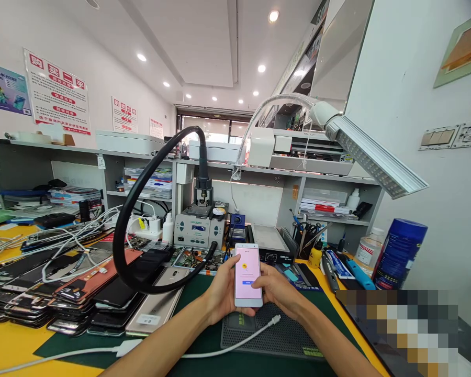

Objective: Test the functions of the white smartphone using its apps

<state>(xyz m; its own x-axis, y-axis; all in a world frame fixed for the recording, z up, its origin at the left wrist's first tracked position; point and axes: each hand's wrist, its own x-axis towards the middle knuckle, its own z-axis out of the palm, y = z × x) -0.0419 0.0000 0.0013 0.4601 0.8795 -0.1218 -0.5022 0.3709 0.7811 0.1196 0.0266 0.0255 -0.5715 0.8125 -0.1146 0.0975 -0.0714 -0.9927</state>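
A white smartphone (248,262) is held upright in front of me, its lit screen facing me with a yellow icon and a blue button. My left hand (222,288) wraps round its left edge, the thumb lying at the side of the screen. From the right, my right hand (277,287) also grips it, and its thumb is on or just over the blue button. Below the phone lies a dark textured work pad (275,332) on the green mat (198,335). A white charging cable (239,343) runs across the pad, its plug end loose.
Stacks of phones and phone parts (74,293) fill the left side. Behind stands a hot-air station (198,228) with a looping black hose (120,230). A lamp (380,154) hangs at right above a blue can (400,254), a clear bottle (367,248) and a tool holder (304,235).
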